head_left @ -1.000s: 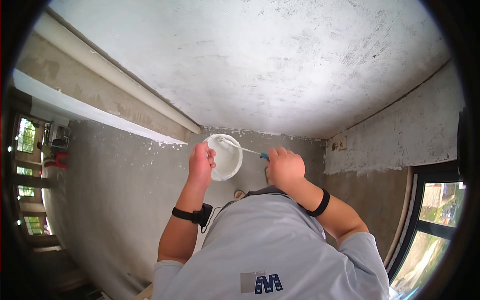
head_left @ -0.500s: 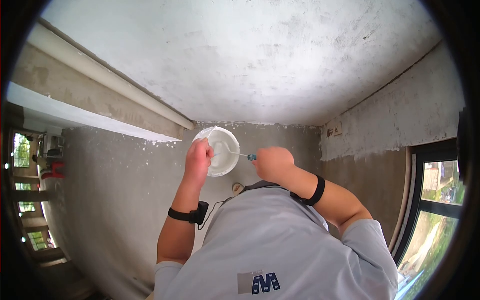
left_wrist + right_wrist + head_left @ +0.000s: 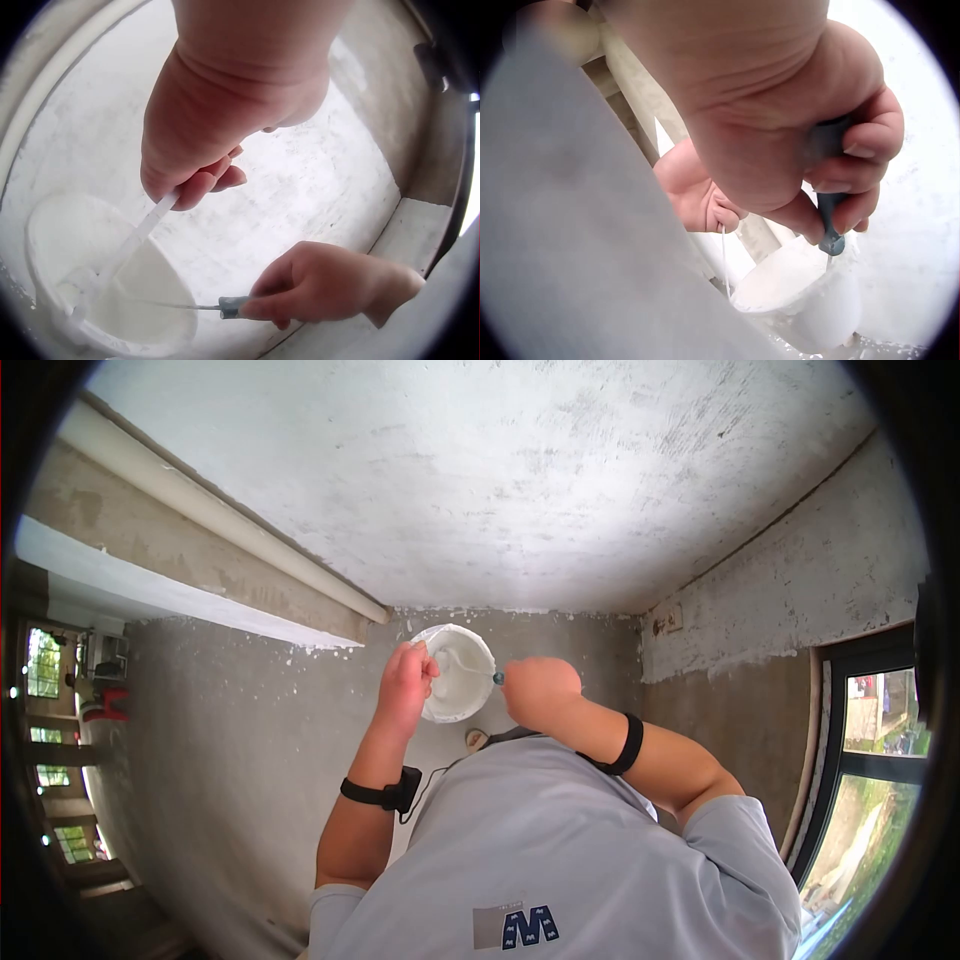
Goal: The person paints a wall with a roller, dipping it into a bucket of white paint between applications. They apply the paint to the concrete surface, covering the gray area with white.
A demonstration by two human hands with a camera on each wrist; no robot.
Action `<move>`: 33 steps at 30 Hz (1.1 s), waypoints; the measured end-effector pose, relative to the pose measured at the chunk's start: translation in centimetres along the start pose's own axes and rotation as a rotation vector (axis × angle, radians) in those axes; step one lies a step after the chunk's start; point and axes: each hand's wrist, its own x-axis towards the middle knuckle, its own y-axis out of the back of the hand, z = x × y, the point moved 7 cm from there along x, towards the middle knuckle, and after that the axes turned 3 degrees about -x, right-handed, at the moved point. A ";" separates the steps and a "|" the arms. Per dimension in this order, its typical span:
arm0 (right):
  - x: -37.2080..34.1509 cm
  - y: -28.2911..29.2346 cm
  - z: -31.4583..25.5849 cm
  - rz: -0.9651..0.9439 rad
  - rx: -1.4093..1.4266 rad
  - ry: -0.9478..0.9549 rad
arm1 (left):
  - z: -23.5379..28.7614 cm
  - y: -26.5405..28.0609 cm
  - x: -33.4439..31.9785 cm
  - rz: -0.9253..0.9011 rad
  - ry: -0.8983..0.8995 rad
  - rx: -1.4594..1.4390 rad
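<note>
A white bucket (image 3: pixel 484 705) of white paste stands on the grey floor. My left hand (image 3: pixel 404 685) pinches a flat white strip (image 3: pixel 139 236) whose far end lies at the bucket's rim, coated in paste. My right hand (image 3: pixel 543 692) grips a dark teal handle (image 3: pixel 829 206), fingers curled round it. From that handle a thin metal shaft (image 3: pixel 180 305) reaches over the paste; its far end cannot be made out in the left wrist view. In the right wrist view the left hand (image 3: pixel 697 191) shows behind the right.
A white-coated wall (image 3: pixel 480 490) fills the area in front, with a pipe (image 3: pixel 220 510) along its left side. A window (image 3: pixel 870 760) is at the right, a red stool (image 3: pixel 108 705) far left. One foot (image 3: pixel 476 739) is close below the bucket.
Compared with a second ago, my right hand has moved left, closer to the bucket, with the handle in it. My left hand keeps its pinch and has shifted only slightly.
</note>
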 end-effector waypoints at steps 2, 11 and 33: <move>-0.3 -0.4 0.7 0.061 -0.006 0.015 | -0.2 0.1 0.0 0.025 0.006 -0.026; -2.9 0.4 3.0 0.601 -0.033 0.172 | -0.1 0.6 0.1 0.166 0.078 -0.252; -2.1 0.2 3.4 0.923 0.073 0.219 | 2.3 -0.9 -0.4 0.138 0.147 -0.405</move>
